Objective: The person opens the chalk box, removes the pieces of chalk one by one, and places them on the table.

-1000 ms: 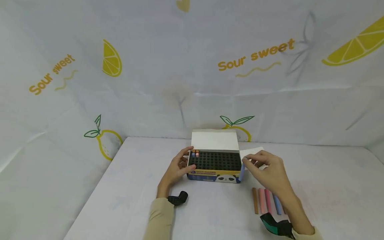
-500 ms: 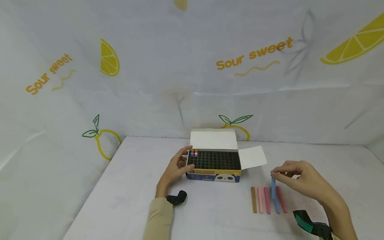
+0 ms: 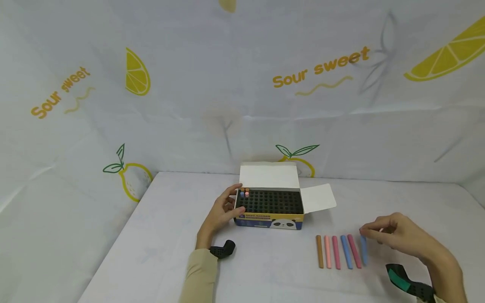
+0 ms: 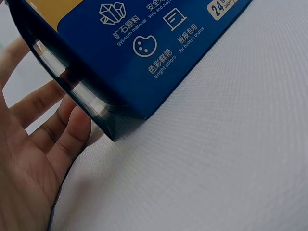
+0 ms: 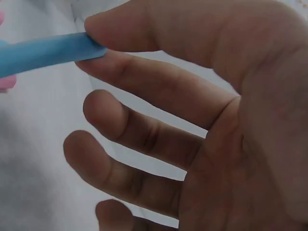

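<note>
Right hand pinches a slim blue chalk stick, seemingly lying rightmost beside the chalk row; left hand, fingers relaxed, rests against the chalk box.

2 bare hands: left hand, right hand. Beige long sleeves to wrists. Black camera mount strapped at left wrist; black mount with green patch at right wrist.

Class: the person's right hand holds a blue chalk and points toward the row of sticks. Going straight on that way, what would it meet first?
Probably the pink chalk, the neighbour of the held blue chalk in the right hand; depth is unclear.
</note>
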